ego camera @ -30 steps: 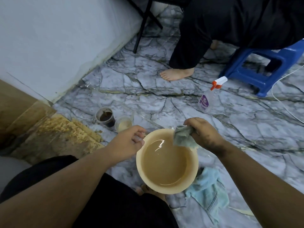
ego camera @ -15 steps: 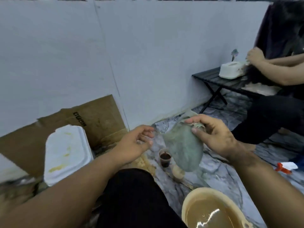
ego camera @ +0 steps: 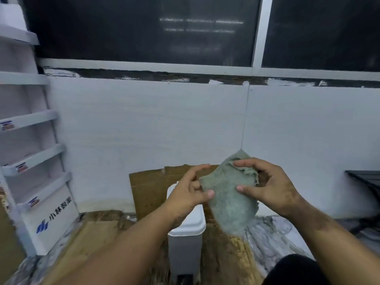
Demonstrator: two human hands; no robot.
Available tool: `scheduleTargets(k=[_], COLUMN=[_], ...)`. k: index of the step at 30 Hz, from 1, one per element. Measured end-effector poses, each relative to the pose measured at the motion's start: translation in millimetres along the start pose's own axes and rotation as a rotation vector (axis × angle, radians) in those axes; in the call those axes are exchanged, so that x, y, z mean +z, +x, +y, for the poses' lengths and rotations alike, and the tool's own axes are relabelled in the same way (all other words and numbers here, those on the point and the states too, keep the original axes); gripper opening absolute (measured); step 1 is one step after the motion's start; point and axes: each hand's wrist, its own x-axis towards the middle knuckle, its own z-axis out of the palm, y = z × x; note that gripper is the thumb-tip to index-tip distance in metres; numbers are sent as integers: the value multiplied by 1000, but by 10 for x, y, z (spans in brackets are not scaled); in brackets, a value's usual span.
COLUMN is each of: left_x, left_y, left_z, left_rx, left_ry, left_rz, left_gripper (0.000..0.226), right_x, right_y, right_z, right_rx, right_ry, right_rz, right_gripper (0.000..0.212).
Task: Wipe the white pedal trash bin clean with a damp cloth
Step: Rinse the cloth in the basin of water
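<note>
Cloth prep step: both hands, left hand (ego camera: 190,189) and right hand (ego camera: 265,187), pinch the grey-green frayed damp cloth (ego camera: 228,197) spread above the white plastic pedal trash bin (ego camera: 186,239) standing on the floor below. Wiping not begun; next, press cloth onto lid.

Green cloth held up above the white bin.

The cloth (ego camera: 228,194) is a grey-green square with frayed edges; it hangs open in the air, pinched at its top and sides by both hands. The bin (ego camera: 186,233) is white and tall, with its lid closed; it stands upright on the floor just below the cloth, partly hidden behind the left forearm. Its dark pedal shows at the bottom.
</note>
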Motion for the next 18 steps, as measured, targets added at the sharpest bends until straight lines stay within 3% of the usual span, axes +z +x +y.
scheduleTargets(k=[4,8,11,18], left_x=[-264,-570,-753,-1076], left_y=[-220,-269,-243,-116], left_z=[-14,-101,-227,-728], left_rx=[111,171,154,8], left_ry=[4,119,241,353], left_rz=[182,284,292,239], left_gripper=[55,40,46,42], right_x=[339,527,632,794], right_y=[157,259,273,143], right_z=[142,356,584,1351], right_rx=[30,23,65,233], right_ry=[-30,-253,-301,-110], right_rz=[-60,-156,-160,-128], right_gripper=[54,67,66,62])
